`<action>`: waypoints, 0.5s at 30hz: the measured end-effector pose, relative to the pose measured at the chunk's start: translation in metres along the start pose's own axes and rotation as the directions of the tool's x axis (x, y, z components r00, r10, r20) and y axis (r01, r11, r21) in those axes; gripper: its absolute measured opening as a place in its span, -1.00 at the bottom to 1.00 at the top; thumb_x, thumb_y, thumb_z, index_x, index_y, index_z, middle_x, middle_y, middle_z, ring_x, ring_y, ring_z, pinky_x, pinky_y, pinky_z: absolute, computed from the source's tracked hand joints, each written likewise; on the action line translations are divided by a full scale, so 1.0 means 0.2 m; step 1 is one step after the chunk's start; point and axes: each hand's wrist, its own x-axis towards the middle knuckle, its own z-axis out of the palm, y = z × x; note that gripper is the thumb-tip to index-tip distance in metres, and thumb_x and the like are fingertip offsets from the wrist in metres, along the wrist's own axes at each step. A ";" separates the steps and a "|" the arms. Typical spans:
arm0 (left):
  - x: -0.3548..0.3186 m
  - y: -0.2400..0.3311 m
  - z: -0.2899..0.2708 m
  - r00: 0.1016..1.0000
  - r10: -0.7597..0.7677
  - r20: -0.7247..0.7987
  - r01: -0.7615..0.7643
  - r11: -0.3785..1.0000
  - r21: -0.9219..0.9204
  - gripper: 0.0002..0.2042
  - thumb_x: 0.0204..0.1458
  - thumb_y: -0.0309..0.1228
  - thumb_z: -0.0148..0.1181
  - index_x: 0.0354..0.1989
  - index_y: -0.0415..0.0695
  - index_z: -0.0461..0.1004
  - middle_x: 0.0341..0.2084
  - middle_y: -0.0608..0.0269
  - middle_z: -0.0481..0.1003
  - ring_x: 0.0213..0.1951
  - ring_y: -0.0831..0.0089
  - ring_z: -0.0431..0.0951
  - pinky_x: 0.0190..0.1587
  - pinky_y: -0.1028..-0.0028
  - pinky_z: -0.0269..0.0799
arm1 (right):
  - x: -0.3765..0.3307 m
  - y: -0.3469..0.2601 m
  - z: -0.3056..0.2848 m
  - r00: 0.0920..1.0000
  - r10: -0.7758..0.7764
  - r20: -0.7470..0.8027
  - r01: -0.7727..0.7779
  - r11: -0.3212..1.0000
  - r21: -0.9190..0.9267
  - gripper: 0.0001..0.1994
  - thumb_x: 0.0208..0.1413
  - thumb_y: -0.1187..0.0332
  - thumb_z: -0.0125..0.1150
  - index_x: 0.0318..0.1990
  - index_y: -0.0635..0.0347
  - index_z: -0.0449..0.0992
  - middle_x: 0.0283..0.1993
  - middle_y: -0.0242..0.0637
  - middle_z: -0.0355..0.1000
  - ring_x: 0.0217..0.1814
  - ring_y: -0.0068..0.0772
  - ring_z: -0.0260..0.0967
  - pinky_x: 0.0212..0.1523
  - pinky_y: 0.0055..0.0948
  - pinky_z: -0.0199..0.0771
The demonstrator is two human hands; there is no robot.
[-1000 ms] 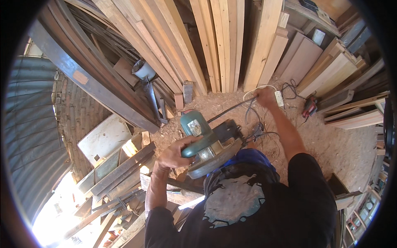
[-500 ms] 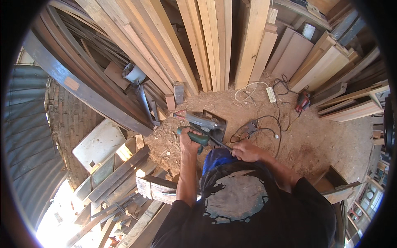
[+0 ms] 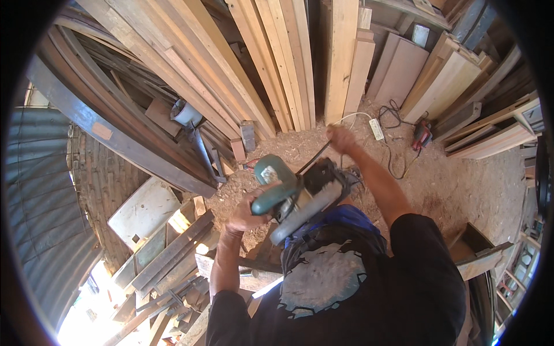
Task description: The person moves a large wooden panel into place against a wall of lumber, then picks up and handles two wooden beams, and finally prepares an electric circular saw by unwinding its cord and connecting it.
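Observation:
My left hand (image 3: 249,214) is wrapped round the rear handle of a green circular saw (image 3: 270,170). The saw hangs tilted in front of my body, its grey metal base plate (image 3: 311,210) turned toward me. From the saw a black power cord (image 3: 316,155) runs up to my right hand (image 3: 341,140), which is closed on it, farther out and to the right. Behind the saw, the red handles of a hand tool (image 3: 249,165) show only in part on the dusty ground.
Long timber boards (image 3: 280,63) lean along the far side. A white power strip (image 3: 376,130) and a red power tool (image 3: 422,136) lie at the far right, with cords across the sawdust-covered ground (image 3: 456,190). Offcuts (image 3: 173,251) are piled at the near left.
The circular saw has come up off the ground toward me and turned over in my left hand. My right hand has moved forward, drawing the cord away from my body.

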 end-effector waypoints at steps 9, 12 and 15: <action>0.29 -0.64 -0.04 0.902 -0.249 -0.351 0.317 0.936 0.150 -0.30 -0.03 -0.33 0.24 0.31 -0.15 0.10 -0.36 0.16 0.47 -0.57 0.48 0.44 -0.53 0.47 0.41 | -0.57 -0.61 -0.78 0.859 -0.339 0.383 0.237 0.928 0.289 -0.85 0.10 0.34 0.04 -0.39 0.16 0.50 -0.43 -0.18 0.52 -0.34 -0.13 0.50 -0.33 -0.16 0.43; 0.40 -0.67 0.03 0.778 -0.300 -0.552 0.058 0.909 -0.413 -0.65 0.06 -0.25 0.19 -0.06 -0.13 0.27 -0.61 0.29 0.37 -0.64 0.45 0.41 -0.62 0.40 0.38 | -0.80 -0.66 -0.69 0.848 -0.312 0.427 0.006 0.813 0.583 -0.77 0.19 0.29 -0.07 -0.37 0.17 0.50 -0.45 -0.23 0.52 -0.35 -0.20 0.50 -0.28 -0.23 0.42; 0.46 -0.73 0.02 0.704 -0.429 -0.566 -0.153 0.687 -0.711 -0.76 0.07 -0.23 0.18 -0.29 -0.10 0.32 -0.64 0.31 0.35 -0.66 0.43 0.40 -0.64 0.41 0.35 | -0.93 -0.61 -0.47 0.856 -0.222 0.467 -0.048 0.865 0.500 -0.72 0.22 0.26 -0.11 -0.30 0.23 0.49 -0.39 -0.18 0.53 -0.33 -0.24 0.50 -0.23 -0.28 0.42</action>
